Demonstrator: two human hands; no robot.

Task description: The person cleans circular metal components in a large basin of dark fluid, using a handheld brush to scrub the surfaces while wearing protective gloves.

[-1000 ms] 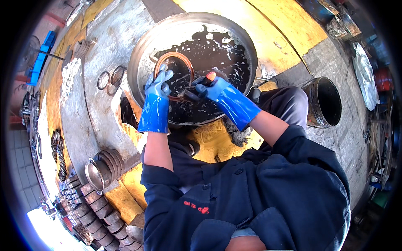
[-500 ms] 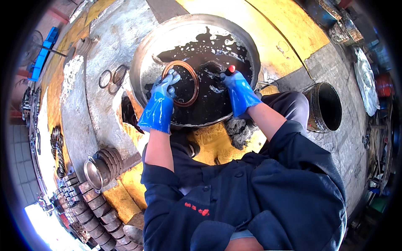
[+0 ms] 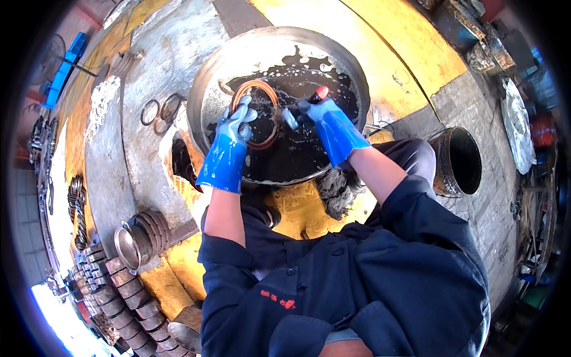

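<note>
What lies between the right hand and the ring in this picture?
In the head view, the blurred grey end of the tool in the right hand lies there, near the ring, with dark liquid behind.

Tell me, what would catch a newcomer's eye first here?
Probably the bright blue gloves, reaching over a wide round pan of dark liquid. The left hand holds a copper-coloured ring; the right hand grips a red-ended tool beside it. Right of the pan sits a dark bucket.
</note>
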